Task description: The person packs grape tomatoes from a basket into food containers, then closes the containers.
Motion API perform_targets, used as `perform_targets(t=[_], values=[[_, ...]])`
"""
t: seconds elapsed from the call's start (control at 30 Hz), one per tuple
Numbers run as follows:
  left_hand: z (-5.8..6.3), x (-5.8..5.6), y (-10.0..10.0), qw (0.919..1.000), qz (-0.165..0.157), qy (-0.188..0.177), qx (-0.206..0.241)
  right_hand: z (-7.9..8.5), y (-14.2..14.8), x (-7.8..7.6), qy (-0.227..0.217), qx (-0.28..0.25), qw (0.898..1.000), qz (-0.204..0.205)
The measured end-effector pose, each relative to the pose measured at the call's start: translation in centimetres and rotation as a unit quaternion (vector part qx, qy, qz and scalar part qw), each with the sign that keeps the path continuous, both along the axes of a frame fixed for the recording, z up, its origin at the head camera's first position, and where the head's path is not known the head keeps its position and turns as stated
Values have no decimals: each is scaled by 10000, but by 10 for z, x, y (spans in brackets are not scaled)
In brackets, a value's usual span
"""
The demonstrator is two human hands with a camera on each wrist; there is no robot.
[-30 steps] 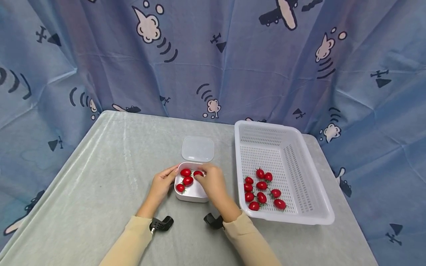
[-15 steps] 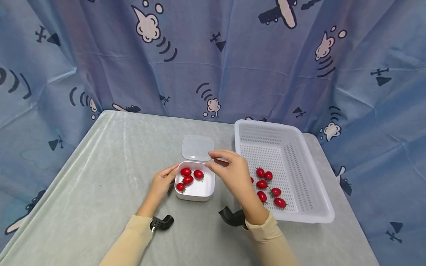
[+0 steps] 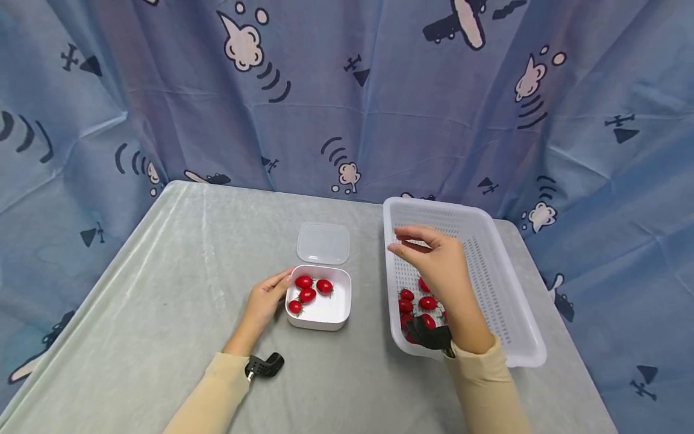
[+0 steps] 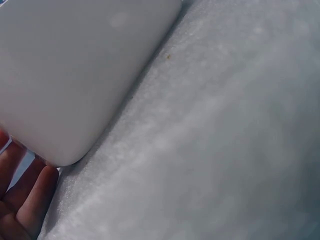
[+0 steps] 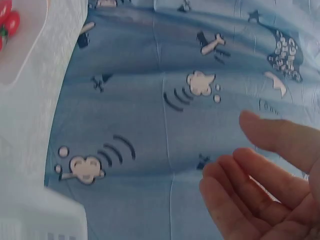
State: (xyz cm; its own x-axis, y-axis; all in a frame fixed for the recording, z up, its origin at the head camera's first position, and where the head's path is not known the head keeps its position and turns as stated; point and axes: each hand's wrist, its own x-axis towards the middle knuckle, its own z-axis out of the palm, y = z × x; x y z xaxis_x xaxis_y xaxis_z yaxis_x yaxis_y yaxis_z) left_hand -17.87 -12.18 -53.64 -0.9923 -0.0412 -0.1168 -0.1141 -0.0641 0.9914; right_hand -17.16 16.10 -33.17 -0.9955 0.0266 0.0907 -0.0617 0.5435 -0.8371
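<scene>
Right hand [image 3: 436,262] up over the left side of the basket [image 3: 511,283], and look at those fingers: thumb and forefinger tips apart by a small gap, the others gently curved, nothing between them. Left hand [image 3: 264,299], centre-left of the frame, has its fingers at the white box's [image 3: 317,324] left wall; whether they pinch it or merely rest there, I can't tell.

Here's the relation that matters: the basket tomatoes [image 3: 428,303] lie straight down the frame from the right fingertips and a touch rightward, with the right hand clearly nearer and the left well apart. The one in plain sight there lies with its long axis running roughly across the frame.

Now the containers! The basket, right of centre, bunches its tomatoes in its lower-left part, several half hidden by the right wrist and its black mount [image 3: 428,334]. In the box, mid-frame, four tomatoes sit along the top and left. A flat lid [image 3: 323,243] lies just above it on the pale table [image 3: 190,313], patterned curtain [image 3: 303,120] behind.
</scene>
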Motion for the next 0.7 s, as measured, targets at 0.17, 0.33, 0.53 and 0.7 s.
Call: perform_targets(t=[0.17,0.33,0.53,0.7], values=[[0,-1,1,10000,38,-10,35,-1,20,-7,-69,-95,9999,90],[2,0,1,10000,31,46,68,-5,35,-16,-234,37,9996,120],[3,0,1,10000,11,80,33,-19,56,-31,-394,305,9986,162],[1,0,1,10000,20,47,46,-36,77,-44,-603,555,9956,465]])
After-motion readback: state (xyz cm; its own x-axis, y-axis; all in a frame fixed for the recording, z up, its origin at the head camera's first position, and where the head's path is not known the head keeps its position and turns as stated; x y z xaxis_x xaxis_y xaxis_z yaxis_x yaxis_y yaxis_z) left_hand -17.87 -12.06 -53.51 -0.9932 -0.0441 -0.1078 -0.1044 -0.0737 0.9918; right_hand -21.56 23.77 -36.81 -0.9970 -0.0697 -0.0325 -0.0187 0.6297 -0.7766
